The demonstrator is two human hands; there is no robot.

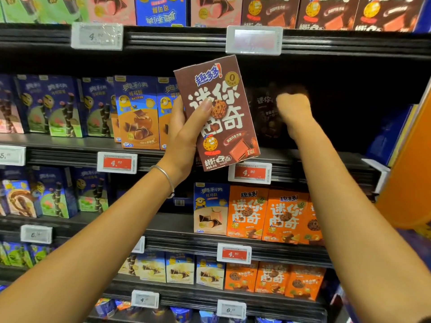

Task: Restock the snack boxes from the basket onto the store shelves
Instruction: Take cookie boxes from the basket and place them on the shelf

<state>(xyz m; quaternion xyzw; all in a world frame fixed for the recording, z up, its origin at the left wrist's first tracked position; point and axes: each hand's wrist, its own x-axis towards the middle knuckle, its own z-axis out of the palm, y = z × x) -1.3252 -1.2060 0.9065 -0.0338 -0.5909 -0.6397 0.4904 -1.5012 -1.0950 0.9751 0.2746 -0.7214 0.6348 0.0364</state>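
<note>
Left hand (184, 136) is clamped on one brown cookie box (219, 113): thumb (205, 106) across the front, fingers hidden behind. The box is upright, top tipped slightly left, held in front of the middle shelf (314, 164) edge. One silver bracelet (166, 177) on that wrist.

Right of the grip, right hand (293, 106) is inside the dark shelf bay. It is blurred, against a second brown box (265, 113) standing deep at the back. Can't tell if its fingers are apart or curled.

Left of the grip, two Minion wafer boxes (137, 113) show fronts on the same shelf. Just under the grip, one red 4.90 price tag (250, 172). Below that, one cream Minion box (211, 209), then three orange cookie boxes (247, 212) in a row, the third partly behind the right forearm. One shelf lower, three more orange boxes (270, 278).
</note>
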